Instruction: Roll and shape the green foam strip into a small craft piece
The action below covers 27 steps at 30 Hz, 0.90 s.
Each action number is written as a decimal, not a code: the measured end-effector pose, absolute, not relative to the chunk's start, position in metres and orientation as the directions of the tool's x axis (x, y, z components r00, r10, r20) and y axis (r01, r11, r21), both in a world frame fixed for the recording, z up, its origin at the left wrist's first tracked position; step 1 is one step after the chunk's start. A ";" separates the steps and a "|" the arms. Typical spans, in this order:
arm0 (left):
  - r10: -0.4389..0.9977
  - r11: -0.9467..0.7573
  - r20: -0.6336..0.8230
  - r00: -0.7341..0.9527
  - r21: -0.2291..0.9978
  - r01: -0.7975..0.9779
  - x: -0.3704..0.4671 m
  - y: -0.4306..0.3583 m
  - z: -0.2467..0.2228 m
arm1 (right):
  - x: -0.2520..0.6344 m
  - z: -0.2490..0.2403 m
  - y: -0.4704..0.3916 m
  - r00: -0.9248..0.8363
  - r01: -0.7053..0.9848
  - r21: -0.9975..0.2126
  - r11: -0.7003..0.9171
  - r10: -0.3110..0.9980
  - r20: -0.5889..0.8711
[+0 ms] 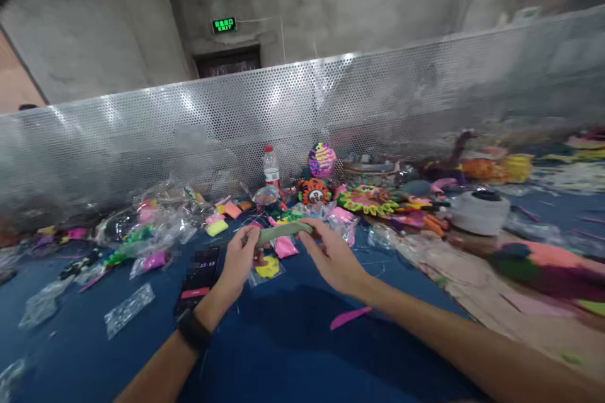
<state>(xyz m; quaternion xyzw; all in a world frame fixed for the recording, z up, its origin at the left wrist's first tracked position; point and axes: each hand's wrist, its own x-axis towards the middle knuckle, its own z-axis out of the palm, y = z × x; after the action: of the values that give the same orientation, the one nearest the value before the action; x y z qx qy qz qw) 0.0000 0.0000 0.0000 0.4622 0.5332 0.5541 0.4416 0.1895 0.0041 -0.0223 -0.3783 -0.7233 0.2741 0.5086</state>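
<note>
A grey-green strip of soft modelling clay (282, 231) stretches between my two hands, raised above the blue tabletop (283, 359). My left hand (237, 259) pinches its left end between thumb and fingers. At the other end, my right hand (334, 259) grips the strip in the same way. Below the strip lie a yellow clay lump (268, 267) on a clear wrapper and a pink clay piece (286, 247). Beside my left wrist rests a phone (201, 274) with a lit screen. A magenta strip (350, 317) lies under my right forearm.
Clear plastic bags (161, 214) with coloured clay crowd the left. At the back stand a red-capped bottle (271, 167), a patterned egg shape (322, 160) and an orange clay flower (314, 192). A white round container (479, 211) sits right. A perforated metal screen (227, 107) borders the table.
</note>
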 end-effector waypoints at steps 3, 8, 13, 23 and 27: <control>0.991 -0.060 0.058 -0.123 0.998 -0.011 0.001 0.000 -0.003 | 0.190 -0.022 0.004 -0.206 0.285 -0.780 0.558 0.830 0.519; 1.000 -0.030 0.030 -0.004 0.999 -0.035 0.007 -0.004 -0.003 | 0.187 -0.023 0.001 -0.313 0.249 -0.780 0.574 0.810 0.496; 0.996 -0.003 0.002 0.089 1.000 0.007 0.011 -0.009 -0.001 | 0.186 -0.022 -0.002 -0.353 0.250 -0.784 0.568 0.807 0.473; 0.979 -0.037 0.011 0.205 0.992 0.123 0.015 -0.014 -0.005 | 0.188 -0.023 -0.002 -0.435 0.234 -0.795 0.560 0.791 0.430; 0.979 -0.027 0.001 0.203 0.992 0.125 0.016 -0.015 -0.008 | 0.188 -0.025 -0.005 -0.446 0.225 -0.792 0.568 0.783 0.435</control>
<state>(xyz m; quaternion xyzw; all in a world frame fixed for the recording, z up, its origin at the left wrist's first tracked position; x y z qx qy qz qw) 0.0162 -0.0146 -0.0078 0.5829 0.4737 0.4170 0.5118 0.1879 -0.0048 -0.0252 -0.3224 -0.7814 0.3350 0.4163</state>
